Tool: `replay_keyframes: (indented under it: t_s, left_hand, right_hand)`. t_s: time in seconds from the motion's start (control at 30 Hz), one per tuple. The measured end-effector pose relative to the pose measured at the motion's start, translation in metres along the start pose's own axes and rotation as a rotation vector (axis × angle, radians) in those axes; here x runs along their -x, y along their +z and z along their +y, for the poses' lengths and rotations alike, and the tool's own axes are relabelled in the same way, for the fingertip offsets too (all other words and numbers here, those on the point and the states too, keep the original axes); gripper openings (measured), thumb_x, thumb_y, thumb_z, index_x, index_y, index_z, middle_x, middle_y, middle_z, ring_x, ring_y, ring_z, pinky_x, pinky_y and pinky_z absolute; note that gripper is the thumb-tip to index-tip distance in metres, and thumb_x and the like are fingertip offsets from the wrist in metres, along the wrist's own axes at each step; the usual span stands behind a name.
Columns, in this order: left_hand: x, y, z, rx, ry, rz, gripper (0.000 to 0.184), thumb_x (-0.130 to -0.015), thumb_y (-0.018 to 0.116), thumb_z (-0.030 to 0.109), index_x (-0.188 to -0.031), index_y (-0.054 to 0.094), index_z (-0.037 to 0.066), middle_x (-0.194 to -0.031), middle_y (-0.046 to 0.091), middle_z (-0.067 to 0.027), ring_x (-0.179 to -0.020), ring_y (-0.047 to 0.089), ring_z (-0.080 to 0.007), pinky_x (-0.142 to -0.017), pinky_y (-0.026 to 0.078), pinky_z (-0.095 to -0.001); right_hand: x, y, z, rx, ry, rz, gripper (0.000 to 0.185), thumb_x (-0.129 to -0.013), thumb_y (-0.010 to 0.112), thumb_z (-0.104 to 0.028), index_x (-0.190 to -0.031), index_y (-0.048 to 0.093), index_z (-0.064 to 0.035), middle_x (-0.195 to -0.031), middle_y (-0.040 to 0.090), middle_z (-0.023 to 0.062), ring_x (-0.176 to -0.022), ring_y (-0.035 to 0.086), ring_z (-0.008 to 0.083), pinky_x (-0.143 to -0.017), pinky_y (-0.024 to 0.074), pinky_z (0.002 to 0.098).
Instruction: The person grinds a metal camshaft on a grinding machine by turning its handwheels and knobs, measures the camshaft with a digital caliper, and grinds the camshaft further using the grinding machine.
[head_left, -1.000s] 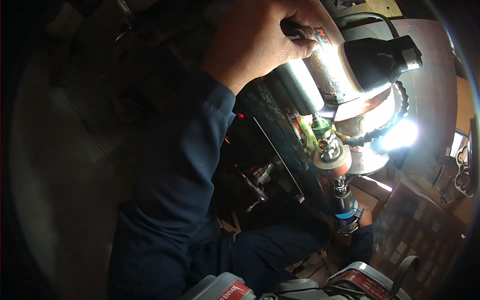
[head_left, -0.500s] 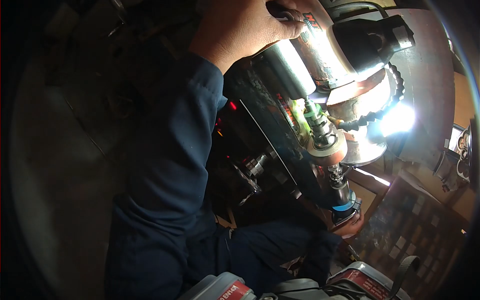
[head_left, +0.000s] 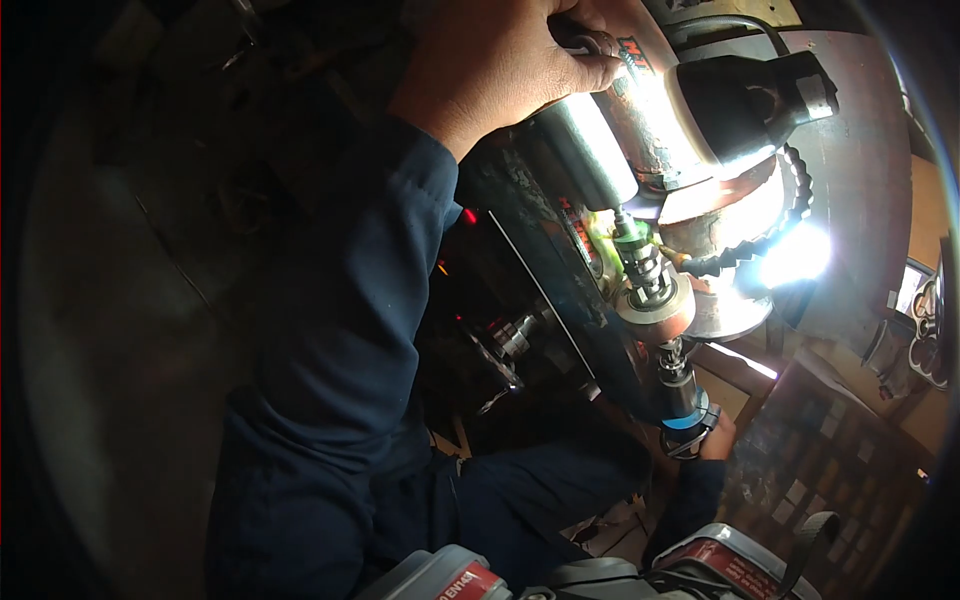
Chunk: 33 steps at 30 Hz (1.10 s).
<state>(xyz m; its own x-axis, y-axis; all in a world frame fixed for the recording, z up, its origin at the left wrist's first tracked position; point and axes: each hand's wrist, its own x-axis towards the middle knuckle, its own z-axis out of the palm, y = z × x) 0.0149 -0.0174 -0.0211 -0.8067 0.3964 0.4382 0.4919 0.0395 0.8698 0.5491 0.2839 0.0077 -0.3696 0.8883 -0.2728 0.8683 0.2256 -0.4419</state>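
Note:
My left hand [head_left: 490,65] is at the top of the head view, fingers curled beside a grey metal cylinder [head_left: 590,150]; what they grip is hidden. Below the cylinder, a stepped metal shaft [head_left: 645,262] with a green part runs down through a pale, brownish-edged ring [head_left: 660,315]. At its lower end is a dark round fitting with a blue band [head_left: 688,425]. My right hand [head_left: 717,438] is closed around the right side of this fitting, its fingers partly hidden behind it.
A bright lamp [head_left: 797,255] glares beside a black segmented hose [head_left: 800,185]. A black conical housing [head_left: 730,100] sits on the machine at upper right. A metal handle part [head_left: 512,335] shows in the dark. Respirator filters [head_left: 470,578] cover the bottom edge.
My right hand has shifted slightly up and right around the blue-banded fitting, and its forearm now comes from lower down. My left hand stays by the cylinder; the view has shifted slightly.

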Motion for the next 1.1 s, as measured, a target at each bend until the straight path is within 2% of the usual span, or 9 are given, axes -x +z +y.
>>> replay_keyframes:
  t_s: [0.17,0.23,0.3,0.43,0.67,0.9,1.0,1.1]
  left_hand:
    - [0.001,0.002,-0.002,-0.052,0.082,0.048,0.021,-0.072,0.077,0.019,-0.08,0.068,0.002,-0.072,0.068,-0.0136,-0.069,0.068,-0.0255,-0.063,0.052,-0.034]
    - [-0.001,0.005,-0.011,0.018,0.098,0.047,0.022,-0.072,0.077,0.02,-0.08,0.067,0.002,-0.071,0.067,-0.0144,-0.068,0.067,-0.027,-0.062,0.051,-0.035]
    - [0.002,0.001,-0.003,-0.056,0.131,0.073,0.023,-0.072,0.077,0.02,-0.079,0.067,0.002,-0.071,0.066,-0.0153,-0.067,0.067,-0.0288,-0.061,0.051,-0.036]
    - [-0.002,0.001,-0.008,-0.053,0.195,0.101,0.025,-0.071,0.078,0.022,-0.077,0.066,0.001,-0.07,0.065,-0.0167,-0.066,0.065,-0.0318,-0.06,0.05,-0.0378]
    - [-0.002,-0.001,-0.007,-0.094,0.107,0.078,0.024,-0.072,0.076,0.021,-0.075,0.065,0.001,-0.072,0.065,-0.0182,-0.068,0.065,-0.0327,-0.061,0.05,-0.0388]
    - [0.0,0.0,-0.007,-0.082,0.127,0.106,0.025,-0.072,0.076,0.021,-0.077,0.065,0.0,-0.073,0.065,-0.019,-0.071,0.066,-0.0325,-0.064,0.051,-0.0385]
    - [0.002,0.001,-0.004,-0.062,0.135,0.103,0.024,-0.071,0.076,0.021,-0.078,0.067,0.0,-0.073,0.066,-0.0187,-0.072,0.067,-0.0315,-0.065,0.052,-0.0375]
    - [0.0,0.003,-0.007,-0.056,0.084,0.083,0.023,-0.07,0.077,0.019,-0.081,0.068,0.001,-0.074,0.067,-0.0172,-0.073,0.068,-0.029,-0.067,0.052,-0.0355]
  right_hand:
    - [-0.028,-0.007,-0.031,0.138,0.116,-0.369,0.018,-0.089,0.056,-0.01,-0.093,0.068,0.0032,-0.084,0.068,0.0059,-0.074,0.063,0.014,-0.068,0.0501,0.0267]
    - [-0.035,0.025,-0.049,0.17,0.149,-0.559,0.018,-0.089,0.056,-0.01,-0.093,0.068,0.0035,-0.085,0.068,0.0061,-0.074,0.063,0.0141,-0.068,0.0502,0.0269]
    - [-0.041,0.067,-0.07,0.181,0.169,-0.754,0.018,-0.089,0.056,-0.009,-0.094,0.068,0.0037,-0.085,0.068,0.0063,-0.074,0.063,0.0142,-0.068,0.0503,0.027]
    - [-0.045,0.122,-0.088,0.176,0.202,-0.957,0.019,-0.089,0.056,-0.009,-0.095,0.068,0.0041,-0.086,0.068,0.0068,-0.074,0.063,0.0144,-0.069,0.0506,0.0273]
    - [-0.051,0.124,-0.09,0.143,0.26,-1.007,0.019,-0.088,0.055,-0.008,-0.096,0.067,0.0049,-0.087,0.068,0.0076,-0.075,0.064,0.0149,-0.069,0.051,0.0278]
    - [-0.049,0.123,-0.083,0.078,0.285,-0.966,0.02,-0.088,0.054,-0.007,-0.098,0.066,0.0057,-0.088,0.068,0.0084,-0.075,0.064,0.0153,-0.07,0.0514,0.0283]
    - [-0.047,0.106,-0.073,0.001,0.277,-0.868,0.02,-0.088,0.054,-0.006,-0.099,0.066,0.0061,-0.088,0.068,0.0087,-0.075,0.064,0.0154,-0.07,0.0516,0.0286]
    - [-0.038,0.047,-0.039,-0.113,0.239,-0.606,0.021,-0.088,0.053,-0.006,-0.1,0.066,0.0064,-0.089,0.068,0.009,-0.075,0.064,0.0156,-0.07,0.0518,0.0288]
